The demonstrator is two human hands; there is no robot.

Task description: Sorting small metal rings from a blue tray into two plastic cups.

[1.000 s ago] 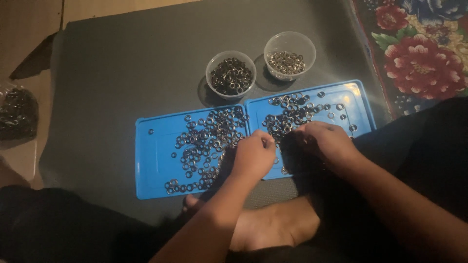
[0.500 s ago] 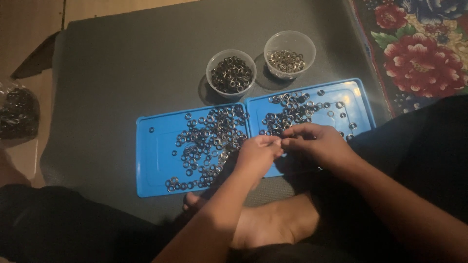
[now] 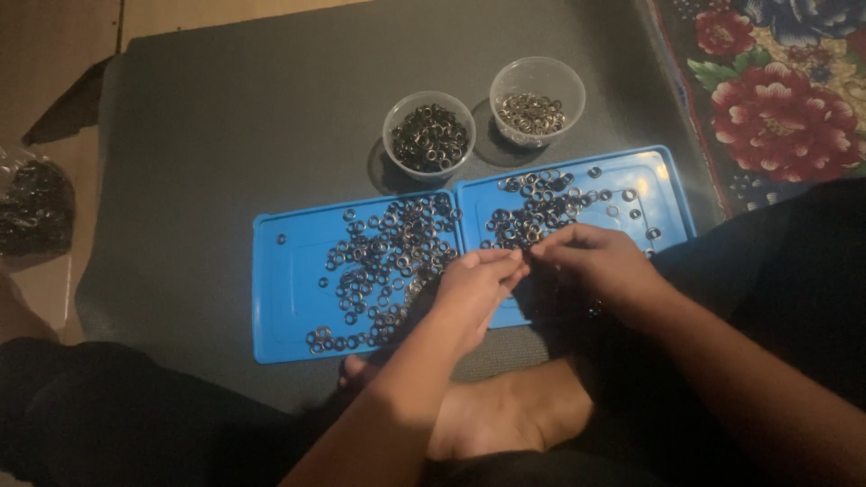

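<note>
1. Sitting cross-legged on a dark grey mat [image 3: 271, 117] on the floor, bare foot [image 3: 505, 419] poking out at 6 o'clock under the arms.
2. Working over two blue trays [image 3: 289, 271] butted side by side, both strewn with small metal rings [image 3: 388, 248]: a thick scatter on the left tray, a tighter cluster [image 3: 532, 212] at 12 o'clock on the right one.
3. Left hand [image 3: 474, 293] hovering over the seam between the trays, fingers [image 3: 501, 261] pressed together and pointing toward 2 o'clock, seemingly pinching one ring, though too small and dim to say for sure.
4. Right hand [image 3: 600, 266] meeting it from 3 o'clock, fingers [image 3: 550, 251] curled in tight and tip-to-tip with the left ones. Looking like both are pinching the same tiny piece, or fitting two together; honestly can't tell which.
5. Two clear plastic cups sitting at 12 o'clock, just past the trays: left cup [image 3: 428, 135] roughly half full of darker rings, right cup [image 3: 537, 99] holding a shallower layer of lighter silvery ones.
6. Judging progress: some rings already landing in the cups, but loads lying loose on both trays, so probably somewhere around the middle, with plenty left.
7. Also showing: a clear bag of dark bits [image 3: 36, 203] at 9 o'clock off the mat, and a flowery red rug [image 3: 776, 99] at 2 o'clock.
</note>
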